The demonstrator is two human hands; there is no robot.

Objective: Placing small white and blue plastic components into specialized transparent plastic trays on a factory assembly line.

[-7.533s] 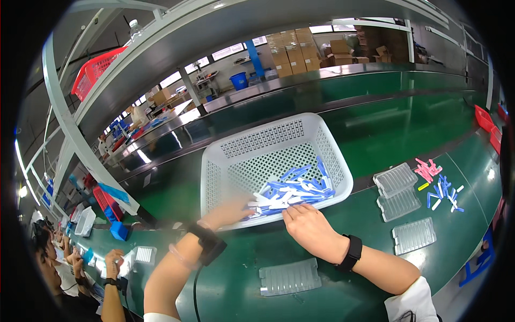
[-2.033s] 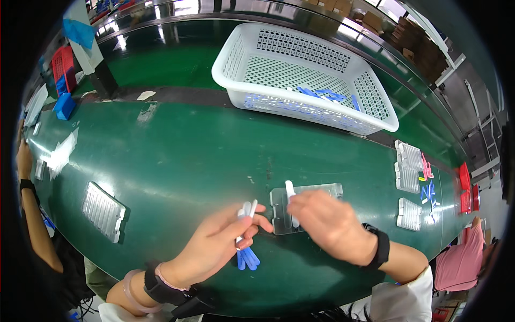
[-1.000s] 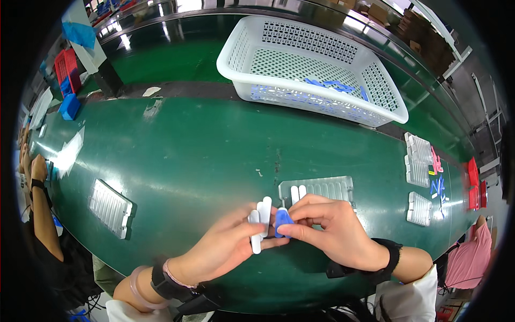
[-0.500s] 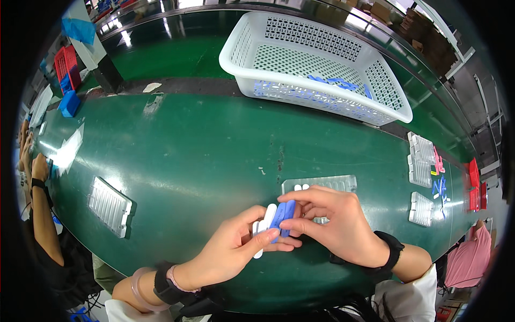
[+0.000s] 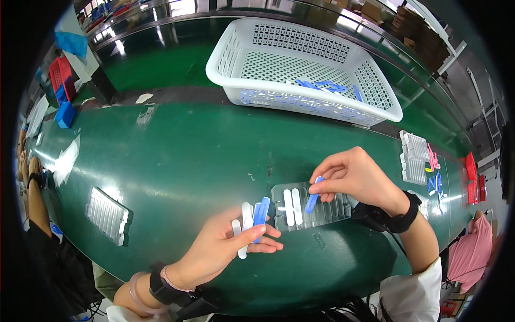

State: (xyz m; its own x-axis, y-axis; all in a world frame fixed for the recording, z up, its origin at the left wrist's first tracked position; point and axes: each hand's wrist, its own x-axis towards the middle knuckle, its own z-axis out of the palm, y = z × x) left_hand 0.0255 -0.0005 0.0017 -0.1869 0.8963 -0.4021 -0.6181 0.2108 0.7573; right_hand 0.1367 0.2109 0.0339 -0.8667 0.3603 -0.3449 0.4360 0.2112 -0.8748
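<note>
My left hand is closed round a small fan of flat, round-ended strips. White strips lie toward its left side, and blue strips stick out near the thumb tip. Over a clear ribbed plastic tray, my right hand pinches one blue strip between thumb and fingers. The lower end of that strip is at a slot of the tray; whether it touches the bottom I cannot tell. Two white strips lie side by side in the tray's left slots.
A white perforated basket holding blue and white strips stands at the back. One clear tray rests at left; more trays sit at right beside loose pink and blue pieces. Another person's arm is at far left.
My right hand has moved right and away from the left hand, carrying one blue strip to the tray. The left hand has shifted slightly left, still holding its strips.
</note>
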